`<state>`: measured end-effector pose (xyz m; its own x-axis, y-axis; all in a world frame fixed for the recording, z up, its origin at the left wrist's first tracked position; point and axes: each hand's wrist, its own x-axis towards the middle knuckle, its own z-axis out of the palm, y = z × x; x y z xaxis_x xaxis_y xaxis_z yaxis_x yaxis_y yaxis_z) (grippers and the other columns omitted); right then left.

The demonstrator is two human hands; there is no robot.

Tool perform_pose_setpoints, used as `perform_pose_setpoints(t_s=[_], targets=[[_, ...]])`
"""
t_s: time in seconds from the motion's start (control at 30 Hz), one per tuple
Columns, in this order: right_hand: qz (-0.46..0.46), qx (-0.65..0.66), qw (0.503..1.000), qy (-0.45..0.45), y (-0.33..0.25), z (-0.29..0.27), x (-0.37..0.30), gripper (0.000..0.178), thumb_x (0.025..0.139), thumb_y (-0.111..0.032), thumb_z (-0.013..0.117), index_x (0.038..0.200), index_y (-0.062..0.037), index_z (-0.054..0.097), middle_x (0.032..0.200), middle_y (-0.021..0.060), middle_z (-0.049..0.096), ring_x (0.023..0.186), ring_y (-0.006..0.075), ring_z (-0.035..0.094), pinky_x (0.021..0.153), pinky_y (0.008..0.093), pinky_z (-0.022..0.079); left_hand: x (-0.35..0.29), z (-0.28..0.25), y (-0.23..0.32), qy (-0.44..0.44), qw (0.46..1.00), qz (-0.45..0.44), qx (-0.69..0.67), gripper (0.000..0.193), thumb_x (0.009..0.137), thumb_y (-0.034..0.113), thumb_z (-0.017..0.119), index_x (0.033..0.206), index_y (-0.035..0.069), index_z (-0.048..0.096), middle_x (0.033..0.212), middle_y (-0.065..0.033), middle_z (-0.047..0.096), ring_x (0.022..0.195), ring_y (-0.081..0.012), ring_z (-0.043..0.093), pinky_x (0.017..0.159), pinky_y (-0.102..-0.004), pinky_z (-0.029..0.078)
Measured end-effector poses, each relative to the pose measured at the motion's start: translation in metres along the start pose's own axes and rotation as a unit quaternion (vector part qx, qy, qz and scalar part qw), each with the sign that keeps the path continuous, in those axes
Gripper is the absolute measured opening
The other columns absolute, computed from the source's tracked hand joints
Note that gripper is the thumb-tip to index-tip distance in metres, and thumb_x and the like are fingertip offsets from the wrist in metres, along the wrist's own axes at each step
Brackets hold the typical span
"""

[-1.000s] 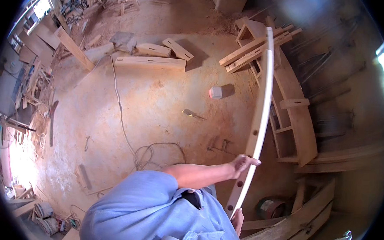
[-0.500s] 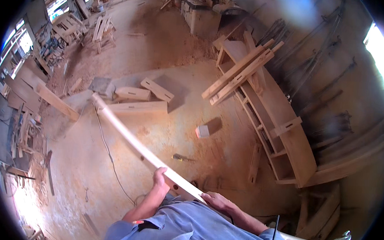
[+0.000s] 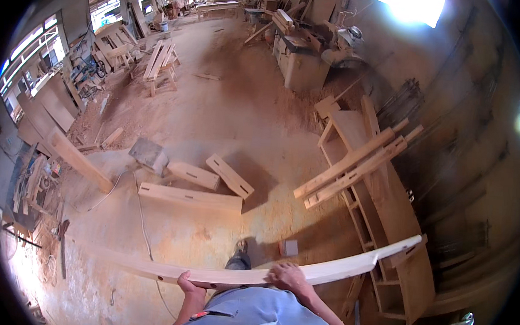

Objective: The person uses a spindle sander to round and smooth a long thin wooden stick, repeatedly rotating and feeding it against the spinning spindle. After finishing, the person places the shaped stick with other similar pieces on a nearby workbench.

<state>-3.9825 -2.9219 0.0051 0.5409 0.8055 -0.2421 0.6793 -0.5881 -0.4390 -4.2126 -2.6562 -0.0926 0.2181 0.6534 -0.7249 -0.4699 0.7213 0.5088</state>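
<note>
A long pale wooden beam (image 3: 337, 269) lies crosswise in front of my body, with dark round holes along its near edge. Its right end has a notch and a slot and reaches over the wooden cabinet frame (image 3: 410, 276). My left hand (image 3: 191, 283) is closed around the beam's near edge, thumb up. Further right, my right hand (image 3: 288, 277) grips the beam from above, its fingertips partly hidden. The beam's left end is blurred. Beyond it on the floor stands a small white box (image 3: 288, 247).
Several slotted wooden blocks (image 3: 190, 198) lie on the floor ahead, beside a grey block (image 3: 148, 154). Two long bars (image 3: 354, 167) rest across the cabinet frame at right. A cable (image 3: 143, 221) trails over the floor at left. Further off stands a machine (image 3: 303, 59).
The beam has swung from a diagonal pointing ahead-left to lying crosswise, its right end now over the cabinet frame. Both hands keep hold. The view has tilted up, showing more of the workshop.
</note>
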Motion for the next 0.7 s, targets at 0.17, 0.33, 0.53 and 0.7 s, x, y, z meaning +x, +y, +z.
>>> perform_pose_setpoints(t_s=[0.17, 0.33, 0.53, 0.7], targets=[[0.086, -0.129, 0.973, 0.171, 0.083, -0.084, 0.069, 0.025, 0.079, -0.028, 0.070, 0.100, -0.0149, 0.071, 0.111, 0.0086, 0.065, 0.109, 0.0336, 0.059, 0.092, 0.0488, 0.047, 0.094, 0.102, 0.030, 0.034, 0.998, 0.040, -0.016, 0.056, 0.076, 0.028, 0.058, 0.124, 0.002, 0.048, 0.125, -0.0171, 0.053, 0.121, -0.0372, 0.052, 0.105, -0.0562, 0.043], [0.281, -0.006, 0.817, 0.503, 0.196, -0.162, 0.090, 0.045, 0.073, -0.009, 0.070, 0.117, 0.0001, 0.068, 0.103, 0.0194, 0.072, 0.094, 0.0356, 0.068, 0.090, 0.0445, 0.054, 0.146, 0.207, 0.072, 0.031, 0.995, 0.082, -0.044, 0.058, 0.079, 0.029, 0.056, 0.129, 0.001, 0.046, 0.130, -0.0184, 0.052, 0.125, -0.0397, 0.051, 0.107, -0.0578, 0.042], [0.226, 0.535, 0.487, 0.653, 0.232, -0.330, 0.161, 0.014, 0.093, -0.004, 0.053, 0.100, -0.0010, 0.064, 0.080, 0.0040, 0.062, 0.064, 0.0129, 0.052, 0.059, 0.0267, 0.044, 0.194, 0.288, 0.089, 0.032, 0.990, 0.119, -0.071, 0.067, 0.079, 0.030, 0.056, 0.137, 0.000, 0.043, 0.135, -0.0204, 0.050, 0.129, -0.0411, 0.049, 0.109, -0.0594, 0.040], [0.129, 0.621, 0.603, 0.483, 0.316, -0.353, 0.308, 0.013, 0.085, -0.002, 0.054, 0.074, -0.0091, 0.052, 0.069, 0.0000, 0.048, 0.060, 0.0154, 0.046, 0.058, 0.0284, 0.040, 0.220, 0.357, 0.060, 0.052, 0.982, 0.146, -0.110, 0.068, 0.079, 0.033, 0.054, 0.138, -0.001, 0.043, 0.137, -0.0209, 0.050, 0.129, -0.0421, 0.048, 0.109, -0.0602, 0.039]])
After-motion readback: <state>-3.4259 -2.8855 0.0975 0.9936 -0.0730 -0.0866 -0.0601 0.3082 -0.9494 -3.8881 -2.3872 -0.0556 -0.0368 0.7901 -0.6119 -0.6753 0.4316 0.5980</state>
